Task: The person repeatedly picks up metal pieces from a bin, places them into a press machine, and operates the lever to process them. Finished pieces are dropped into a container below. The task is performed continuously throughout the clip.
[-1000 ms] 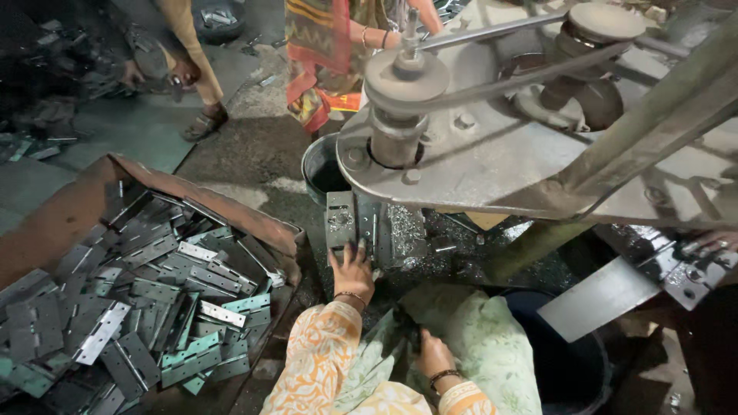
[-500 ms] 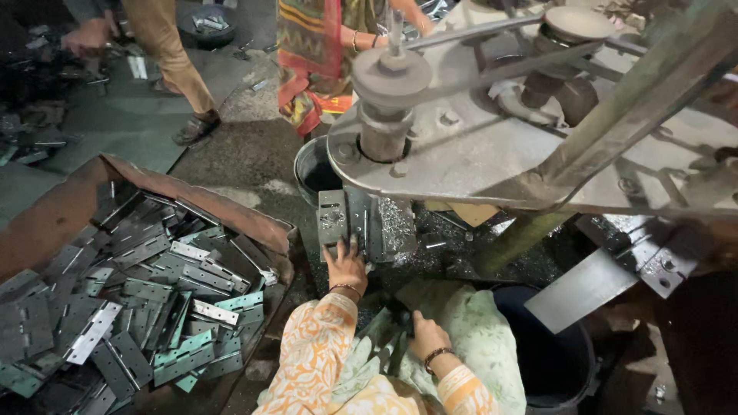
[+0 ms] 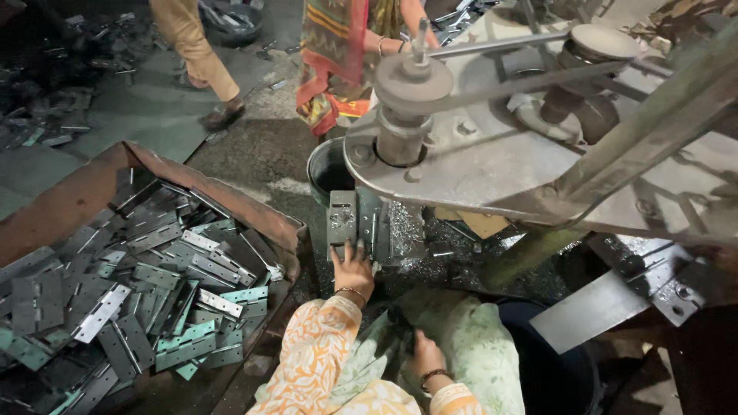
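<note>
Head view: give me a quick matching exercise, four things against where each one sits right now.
Things:
1. left hand
2. right hand
3. pile of hinges
4. dark bucket

Places:
A. in the brown tray at left
B. on the upright metal plate under the press
C. on the floor behind the press base
D. low on the pale green cloth

Pairs: 1-B, 2-D, 3-A, 4-C

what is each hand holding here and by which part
The left hand grips the lower end of an upright metal plate at the machine. The right hand rests low on pale cloth; any hold there cannot be told.
</note>
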